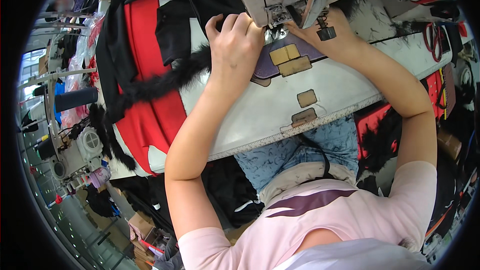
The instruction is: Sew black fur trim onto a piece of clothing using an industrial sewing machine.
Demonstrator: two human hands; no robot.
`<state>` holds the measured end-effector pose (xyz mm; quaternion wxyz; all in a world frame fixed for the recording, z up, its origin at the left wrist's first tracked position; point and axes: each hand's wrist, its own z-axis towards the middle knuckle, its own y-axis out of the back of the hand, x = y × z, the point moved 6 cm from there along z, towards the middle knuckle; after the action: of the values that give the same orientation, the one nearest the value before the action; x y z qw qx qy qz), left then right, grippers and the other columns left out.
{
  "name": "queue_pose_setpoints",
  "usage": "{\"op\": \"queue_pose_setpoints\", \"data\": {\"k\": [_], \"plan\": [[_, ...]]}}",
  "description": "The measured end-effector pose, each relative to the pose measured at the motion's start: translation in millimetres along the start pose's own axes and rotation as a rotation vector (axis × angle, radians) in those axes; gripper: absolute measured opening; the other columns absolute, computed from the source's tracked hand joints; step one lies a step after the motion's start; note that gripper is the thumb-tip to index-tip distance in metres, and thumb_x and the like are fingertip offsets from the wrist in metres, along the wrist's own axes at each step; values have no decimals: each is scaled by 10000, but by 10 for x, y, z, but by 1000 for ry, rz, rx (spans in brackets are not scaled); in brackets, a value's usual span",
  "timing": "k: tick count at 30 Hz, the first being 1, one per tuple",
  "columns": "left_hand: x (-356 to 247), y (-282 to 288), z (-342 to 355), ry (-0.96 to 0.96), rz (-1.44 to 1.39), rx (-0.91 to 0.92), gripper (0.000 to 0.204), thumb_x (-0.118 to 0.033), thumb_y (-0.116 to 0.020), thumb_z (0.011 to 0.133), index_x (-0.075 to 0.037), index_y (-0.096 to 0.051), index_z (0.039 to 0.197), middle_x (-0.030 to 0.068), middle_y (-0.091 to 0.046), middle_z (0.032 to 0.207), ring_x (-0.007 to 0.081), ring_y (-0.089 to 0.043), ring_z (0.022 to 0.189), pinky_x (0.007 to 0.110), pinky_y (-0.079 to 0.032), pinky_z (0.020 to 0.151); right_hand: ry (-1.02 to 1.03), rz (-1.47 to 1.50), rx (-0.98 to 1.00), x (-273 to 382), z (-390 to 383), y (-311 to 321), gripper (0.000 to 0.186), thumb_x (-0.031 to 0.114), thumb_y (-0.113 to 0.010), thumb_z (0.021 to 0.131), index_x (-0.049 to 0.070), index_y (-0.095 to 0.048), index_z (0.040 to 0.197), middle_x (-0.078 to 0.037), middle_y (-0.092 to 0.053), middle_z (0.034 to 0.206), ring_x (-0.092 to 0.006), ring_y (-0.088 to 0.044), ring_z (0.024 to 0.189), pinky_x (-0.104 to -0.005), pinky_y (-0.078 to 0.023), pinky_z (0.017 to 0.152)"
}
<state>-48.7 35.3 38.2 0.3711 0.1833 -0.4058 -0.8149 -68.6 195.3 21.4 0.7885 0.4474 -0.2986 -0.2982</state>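
Observation:
A sewing machine (272,0) stands at the top of the view, its lit needle area between my two hands. My left hand (237,42) is closed at the left of the presser foot, fingers curled over a strip of black fur trim (165,81). The trim trails off to the left across red and black fabric (142,40). From the right, my right hand (327,35) reaches in beside the needle with its fingers drawn together. Machine parts hide most of those fingers and what they hold. Dark fur shows just past this hand.
The white table (270,115) has a ruler tape (300,129) along its front edge. Worn tan patches and a purple plate (277,55) lie near the needle. Red-handled scissors (432,42) are at the right. A grey motor unit (90,140) stands at far left.

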Motion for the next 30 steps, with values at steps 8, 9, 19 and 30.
{"op": "queue_pose_setpoints", "data": {"k": [8, 9, 19, 30], "plan": [[20, -1, -14, -33, -23, -32, 66, -111, -692, 776, -98, -633, 804, 14, -573, 857, 199, -596, 843, 460, -409, 919, -156, 290, -3, -55, 12, -33, 288, 341, -627, 926, 65, -693, 876, -140, -674, 848, -354, -642, 793, -424, -518, 672], [24, 9, -30, -29, -12, -34, 66, -118, -694, 783, -102, -636, 812, 10, -580, 865, 197, -600, 851, 455, -408, 917, -137, 291, -37, -43, 14, -39, 303, 351, -630, 924, 58, -688, 874, -148, -676, 863, -359, -641, 806, -430, -517, 685], [190, 113, -40, -43, -96, 71, 176, -109, -725, 770, -132, -687, 940, -12, -604, 913, 172, -602, 891, 405, -401, 885, -13, 42, 75, -83, 41, -94, 165, 196, -667, 894, 33, -683, 901, -124, -681, 880, -321, -653, 841, -388, -525, 711], [-39, 60, -72, 81, -211, 63, 171, -101, -698, 794, -120, -689, 963, 3, -606, 941, 198, -600, 921, 413, -393, 910, 286, -10, -33, 35, -157, 323, 268, 106, -735, 810, 157, -679, 1067, -77, -671, 1010, -322, -638, 885, -412, -519, 781]]}}
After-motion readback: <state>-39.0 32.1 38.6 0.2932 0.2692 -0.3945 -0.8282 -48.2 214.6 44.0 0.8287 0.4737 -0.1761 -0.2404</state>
